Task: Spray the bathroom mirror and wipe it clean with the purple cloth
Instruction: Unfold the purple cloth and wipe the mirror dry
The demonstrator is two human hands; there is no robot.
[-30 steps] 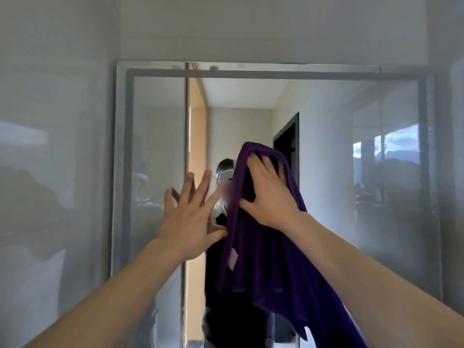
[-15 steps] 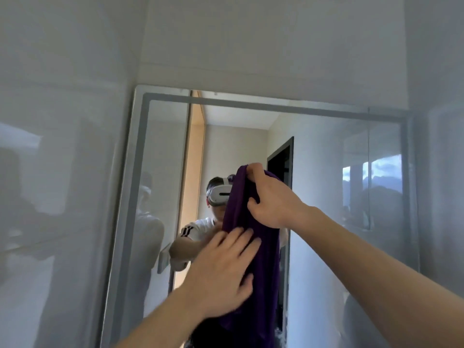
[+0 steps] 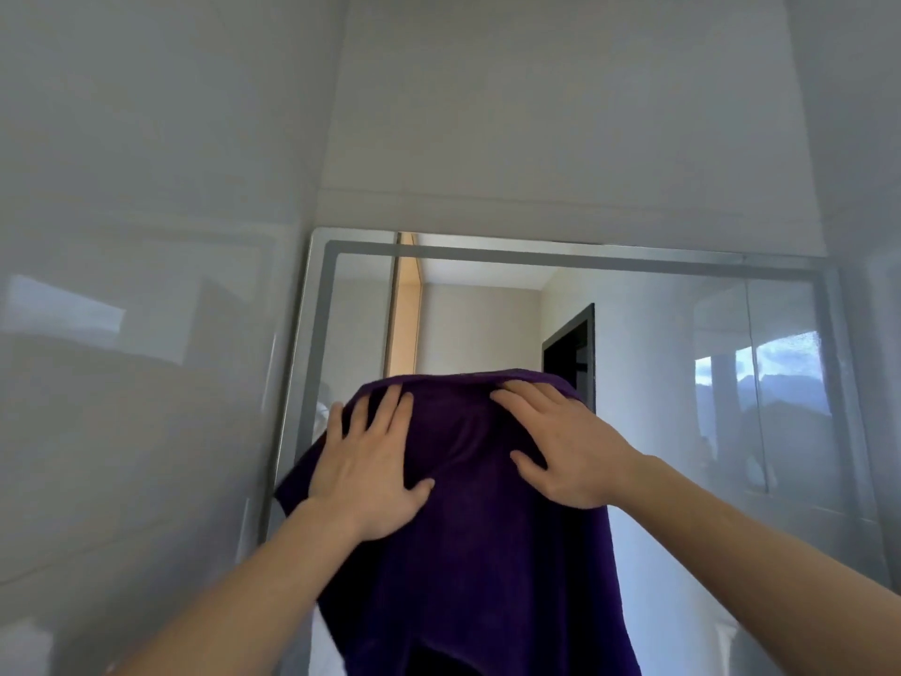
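Wall (image 3: 136, 383), glossy and grey, lies left of the hands. Left hand (image 3: 371, 473) now lies flat with fingers spread on the cloth (image 3: 478, 553), higher than half a second ago, when it touched the cloth lower down. Cloth, then a narrow bunched strip, is now spread wide between and below both hands against the mirror (image 3: 682, 383). Right hand (image 3: 565, 446), which pinched the top edge before, now presses flat with straight fingers near that edge. Mirror glass continues right of it.
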